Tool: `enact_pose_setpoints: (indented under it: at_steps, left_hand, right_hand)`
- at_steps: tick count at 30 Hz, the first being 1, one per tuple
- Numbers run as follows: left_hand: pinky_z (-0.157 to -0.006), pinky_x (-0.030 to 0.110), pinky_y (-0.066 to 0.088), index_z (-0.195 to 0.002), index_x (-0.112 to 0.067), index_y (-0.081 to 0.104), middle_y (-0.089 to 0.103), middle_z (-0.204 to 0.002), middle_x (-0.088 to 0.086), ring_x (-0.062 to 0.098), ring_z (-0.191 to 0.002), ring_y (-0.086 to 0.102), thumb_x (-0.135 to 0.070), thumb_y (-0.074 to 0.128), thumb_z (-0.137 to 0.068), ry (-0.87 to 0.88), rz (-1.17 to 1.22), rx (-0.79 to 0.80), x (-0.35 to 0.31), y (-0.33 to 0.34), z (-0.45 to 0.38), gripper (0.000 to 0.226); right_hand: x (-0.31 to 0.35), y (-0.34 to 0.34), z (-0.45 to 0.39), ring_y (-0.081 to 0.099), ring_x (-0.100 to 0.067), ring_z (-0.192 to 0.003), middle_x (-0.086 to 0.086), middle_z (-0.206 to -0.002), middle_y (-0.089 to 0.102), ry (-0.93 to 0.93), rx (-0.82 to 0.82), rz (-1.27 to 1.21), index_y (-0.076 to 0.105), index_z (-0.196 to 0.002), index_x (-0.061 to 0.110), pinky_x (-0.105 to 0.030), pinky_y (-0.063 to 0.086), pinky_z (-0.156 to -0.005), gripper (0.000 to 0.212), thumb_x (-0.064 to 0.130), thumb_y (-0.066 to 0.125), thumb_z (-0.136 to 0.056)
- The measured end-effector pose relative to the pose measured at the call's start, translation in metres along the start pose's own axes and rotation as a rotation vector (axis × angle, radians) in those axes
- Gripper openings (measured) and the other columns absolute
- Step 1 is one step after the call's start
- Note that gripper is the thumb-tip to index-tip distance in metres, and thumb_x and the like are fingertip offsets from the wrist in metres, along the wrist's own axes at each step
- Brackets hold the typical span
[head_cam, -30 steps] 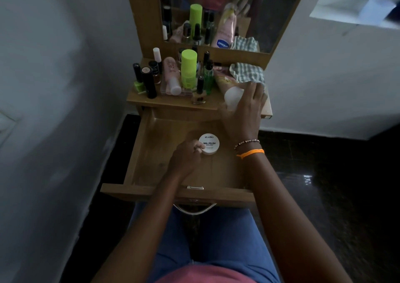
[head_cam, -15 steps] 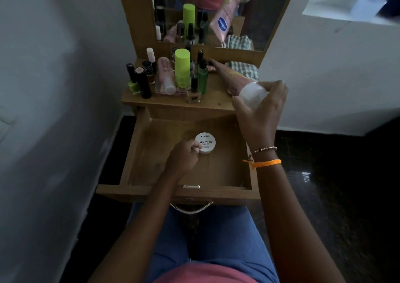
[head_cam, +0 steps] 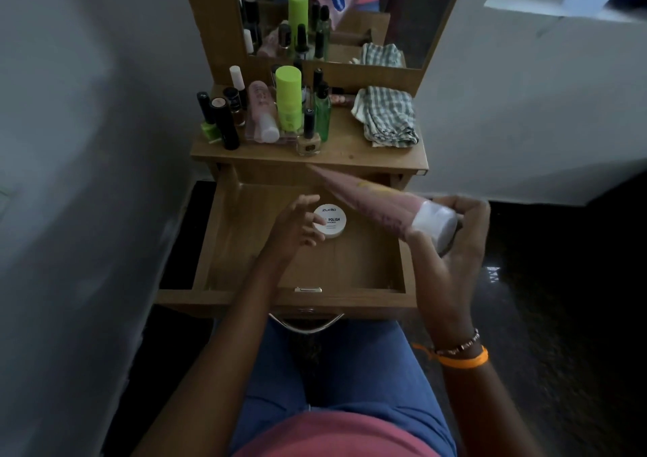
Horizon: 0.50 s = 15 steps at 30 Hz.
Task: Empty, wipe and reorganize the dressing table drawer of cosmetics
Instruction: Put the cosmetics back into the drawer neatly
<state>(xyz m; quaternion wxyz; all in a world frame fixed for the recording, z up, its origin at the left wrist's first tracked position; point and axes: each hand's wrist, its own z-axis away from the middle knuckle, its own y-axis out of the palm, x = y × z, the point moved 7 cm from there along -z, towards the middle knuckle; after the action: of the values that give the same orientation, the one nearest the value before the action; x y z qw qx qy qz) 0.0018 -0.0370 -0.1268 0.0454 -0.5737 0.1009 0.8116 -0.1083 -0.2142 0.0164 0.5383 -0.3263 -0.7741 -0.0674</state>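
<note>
Restocking under way | drawer centre frame holds only white jar | left hand fingers apart above jar | right hand clamped on pink tube | bottles upper centre remain.

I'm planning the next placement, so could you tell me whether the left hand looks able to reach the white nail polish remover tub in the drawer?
Probably yes. The left hand hovers open beside the white tub, fingers at its edge, and nothing lies between them in the open drawer.
</note>
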Motion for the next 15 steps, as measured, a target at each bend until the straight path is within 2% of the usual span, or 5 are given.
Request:
enact_pose_setpoints:
  at_steps: [2,5,8,10,15]
  left_hand:
    - [-0.043,0.015,0.04,-0.126,-0.01,0.051,0.065,-0.079,0.004,0.006,-0.048,0.06,-0.064,0.024,-0.09,-0.073,0.073,-0.002,-0.001,-0.003,0.002,0.071]
    - [-0.044,0.015,0.042,-0.108,-0.012,0.064,0.07,-0.073,0.002,0.008,-0.049,0.06,-0.061,0.008,-0.094,-0.155,0.249,-0.06,0.001,-0.013,0.01,0.076]
    - [-0.054,0.023,0.042,-0.093,-0.014,0.07,0.069,-0.078,0.004,0.014,-0.062,0.058,-0.058,0.02,-0.096,-0.198,0.256,-0.135,0.004,-0.03,0.017,0.066]
    - [-0.06,0.023,0.042,-0.093,-0.013,0.068,0.065,-0.087,0.005,0.014,-0.07,0.056,-0.042,0.032,-0.099,-0.222,0.189,-0.14,0.005,-0.039,0.021,0.046]
    - [-0.067,0.017,0.048,-0.118,-0.007,0.059,0.06,-0.102,0.004,0.011,-0.087,0.057,-0.004,0.044,-0.096,-0.231,-0.056,-0.081,0.006,-0.054,0.026,0.026]
  right_hand:
    - [-0.015,0.005,0.006,0.047,-0.018,-0.082,-0.005,-0.095,0.046,0.089,0.085,-0.092,0.047,-0.095,0.021,-0.033,0.044,-0.063,0.028,0.024,0.055,-0.068]
    - [-0.043,0.024,0.01,0.05,-0.016,-0.088,-0.002,-0.099,0.051,0.273,0.271,-0.2,0.049,-0.099,0.013,-0.033,0.046,-0.069,0.028,0.018,0.054,-0.072]
    - [-0.073,0.045,0.013,0.052,-0.024,-0.102,-0.005,-0.109,0.049,0.485,0.431,-0.301,0.051,-0.094,0.022,-0.031,0.049,-0.073,0.022,0.02,0.054,-0.073]
    - [-0.089,0.056,0.014,0.051,-0.024,-0.105,-0.005,-0.112,0.046,0.571,0.479,-0.313,0.05,-0.094,0.024,-0.028,0.049,-0.07,0.02,0.026,0.055,-0.075]
    - [-0.11,0.071,0.011,0.049,-0.025,-0.107,-0.01,-0.122,0.036,0.583,0.639,0.012,0.043,-0.107,0.02,-0.033,0.055,-0.074,0.02,0.018,0.054,-0.091]
